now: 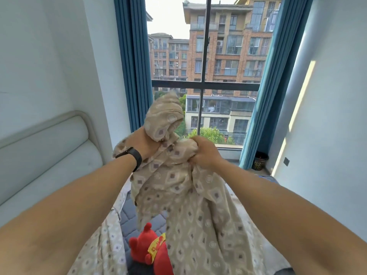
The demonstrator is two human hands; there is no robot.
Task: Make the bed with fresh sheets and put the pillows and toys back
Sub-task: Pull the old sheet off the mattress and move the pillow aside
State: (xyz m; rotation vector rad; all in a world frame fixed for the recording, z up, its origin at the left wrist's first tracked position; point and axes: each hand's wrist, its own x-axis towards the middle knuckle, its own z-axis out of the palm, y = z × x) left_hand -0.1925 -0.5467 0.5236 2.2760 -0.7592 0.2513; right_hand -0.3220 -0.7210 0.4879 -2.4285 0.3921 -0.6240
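Beige diamond-patterned sheet (198, 205), bunched

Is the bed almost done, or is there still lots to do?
Still lots to do. Nothing looks finished: the grey mattress is partly bare. Right now the left hand and right hand both grip a bunched beige patterned sheet, held up in the air. It still has to be spread flat. The red plush toy lies under it, and no pillows are in view.
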